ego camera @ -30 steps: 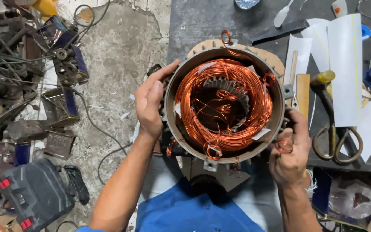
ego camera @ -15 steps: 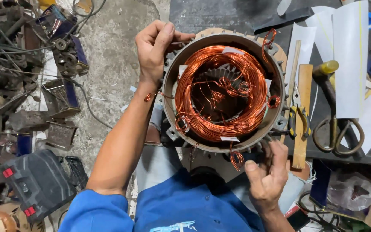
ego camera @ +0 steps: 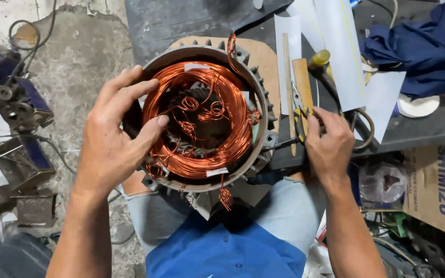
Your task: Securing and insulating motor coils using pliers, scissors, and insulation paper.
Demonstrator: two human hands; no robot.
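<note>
Copper windings (ego camera: 202, 123) fill the grey motor stator (ego camera: 256, 110) propped at the bench edge above the person's lap; the left hand (ego camera: 114, 139), spread unclenched on its rim, should brace firmly while the right hand (ego camera: 328, 144) pinches thin tools (ego camera: 298, 116) beside it.
</note>
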